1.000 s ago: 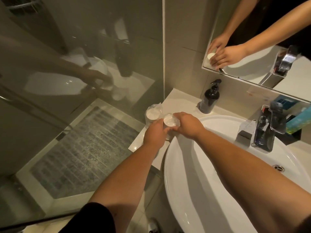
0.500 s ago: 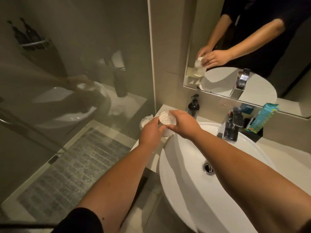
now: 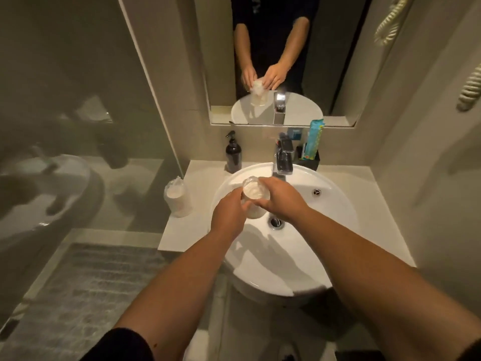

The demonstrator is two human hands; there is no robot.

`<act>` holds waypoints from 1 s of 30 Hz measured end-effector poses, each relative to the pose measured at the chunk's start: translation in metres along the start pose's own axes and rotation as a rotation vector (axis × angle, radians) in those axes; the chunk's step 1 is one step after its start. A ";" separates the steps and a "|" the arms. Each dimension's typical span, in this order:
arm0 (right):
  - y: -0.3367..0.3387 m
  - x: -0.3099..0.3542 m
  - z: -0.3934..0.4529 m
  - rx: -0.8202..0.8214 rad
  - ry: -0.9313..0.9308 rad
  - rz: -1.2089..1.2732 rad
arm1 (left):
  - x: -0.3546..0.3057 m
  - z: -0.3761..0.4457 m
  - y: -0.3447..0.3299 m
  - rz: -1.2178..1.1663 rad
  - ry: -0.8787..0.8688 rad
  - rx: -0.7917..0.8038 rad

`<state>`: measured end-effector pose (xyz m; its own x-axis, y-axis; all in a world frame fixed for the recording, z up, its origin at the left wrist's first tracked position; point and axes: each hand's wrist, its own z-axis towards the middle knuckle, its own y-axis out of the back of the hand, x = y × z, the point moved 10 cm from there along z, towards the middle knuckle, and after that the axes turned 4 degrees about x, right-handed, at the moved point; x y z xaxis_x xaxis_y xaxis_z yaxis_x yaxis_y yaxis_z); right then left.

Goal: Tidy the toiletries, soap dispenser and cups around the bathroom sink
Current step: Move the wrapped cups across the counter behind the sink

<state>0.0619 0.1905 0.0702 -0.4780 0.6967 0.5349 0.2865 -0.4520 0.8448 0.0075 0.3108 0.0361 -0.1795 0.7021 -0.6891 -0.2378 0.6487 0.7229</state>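
I hold a plastic-wrapped cup (image 3: 252,191) over the white sink basin (image 3: 335,222). My left hand (image 3: 227,214) grips its lower side and my right hand (image 3: 279,198) grips its upper right side. A second wrapped cup (image 3: 177,196) stands upright on the counter's left end. A black soap dispenser (image 3: 233,153) stands at the back left of the counter by the wall. Behind the faucet (image 3: 283,157), a black holder (image 3: 309,158) contains a teal toiletry packet (image 3: 313,138).
The pale counter (image 3: 374,201) surrounds the basin, with bare surface on the right. A mirror (image 3: 281,61) hangs above. A glass shower partition (image 3: 78,113) stands left, with a grey mat (image 3: 83,295) on the floor. A wall runs close on the right.
Both hands have carried the wrapped cup rightward from the counter's left end to above the basin. My view has swung right to face the mirror squarely.
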 end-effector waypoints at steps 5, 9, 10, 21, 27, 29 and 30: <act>0.041 -0.059 -0.038 -0.109 -0.141 0.109 | -0.060 0.007 -0.052 -0.038 -0.128 0.119; 0.076 -0.113 -0.056 -0.185 -0.250 0.112 | -0.111 0.022 -0.095 -0.041 -0.207 0.189; 0.085 -0.126 -0.059 -0.199 -0.269 0.112 | -0.124 0.026 -0.106 -0.040 -0.233 0.203; 0.154 -0.267 -0.022 -0.245 -0.309 0.106 | -0.220 0.110 -0.209 -0.051 -0.333 0.287; 0.152 -0.318 0.031 -0.171 -0.323 0.042 | -0.217 0.161 -0.245 -0.079 -0.268 0.270; 0.145 -0.332 0.047 -0.151 -0.337 0.044 | -0.210 0.176 -0.257 -0.064 -0.252 0.273; 0.140 -0.338 0.054 -0.145 -0.340 0.046 | -0.205 0.183 -0.263 -0.058 -0.247 0.275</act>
<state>0.3088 -0.0786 0.0088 -0.1574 0.8079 0.5679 0.1693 -0.5445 0.8215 0.2815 0.0498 -0.0030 0.0703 0.6896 -0.7207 0.0302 0.7207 0.6926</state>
